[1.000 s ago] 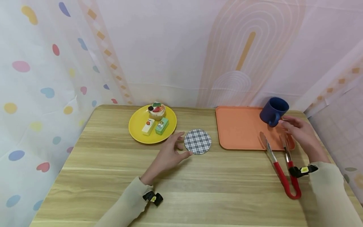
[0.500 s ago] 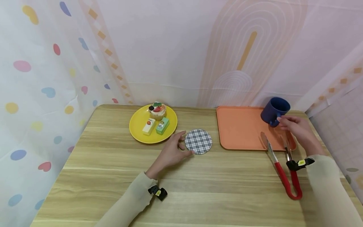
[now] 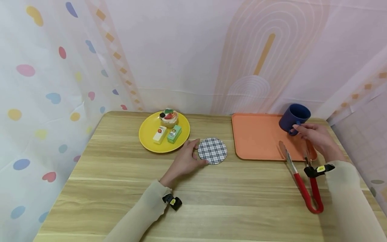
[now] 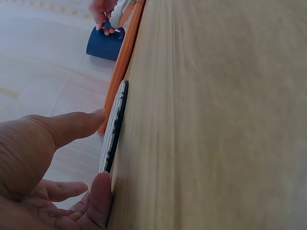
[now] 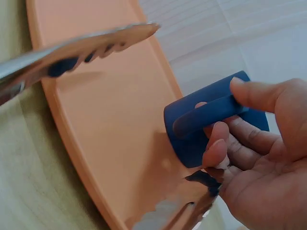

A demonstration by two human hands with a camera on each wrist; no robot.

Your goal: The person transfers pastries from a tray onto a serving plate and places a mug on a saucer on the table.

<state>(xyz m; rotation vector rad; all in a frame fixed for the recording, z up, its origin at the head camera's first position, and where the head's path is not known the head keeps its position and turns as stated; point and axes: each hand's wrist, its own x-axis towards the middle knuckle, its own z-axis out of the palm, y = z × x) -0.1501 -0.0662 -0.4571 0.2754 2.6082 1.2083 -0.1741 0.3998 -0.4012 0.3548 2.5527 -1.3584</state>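
Observation:
My right hand (image 3: 315, 136) grips the handle of a dark blue mug (image 3: 289, 117), thumb on the handle's top and fingers curled inside it in the right wrist view. That mug sits over the far right part of an orange tray (image 3: 257, 137). At the middle of the table, my left hand (image 3: 185, 159) reaches to a round plaid coaster (image 3: 212, 151), its thumb and fingers curved about the left rim. In the left wrist view one fingertip (image 4: 100, 187) meets the near edge of the coaster (image 4: 115, 124), which lies nearly edge-on.
Red-handled metal tongs (image 3: 303, 191) lie with their tips over the tray's front edge, beneath the right wrist. Left of the coaster is a yellow plate (image 3: 146, 136) with a fruit tart (image 3: 168, 118) and two cake pieces. A patterned cloth (image 3: 181, 53) hangs behind the wooden table.
My left hand has slid slightly right and forward, up to the coaster's rim. The fingers of my right hand have closed on the mug's handle. Mug and coaster keep their places.

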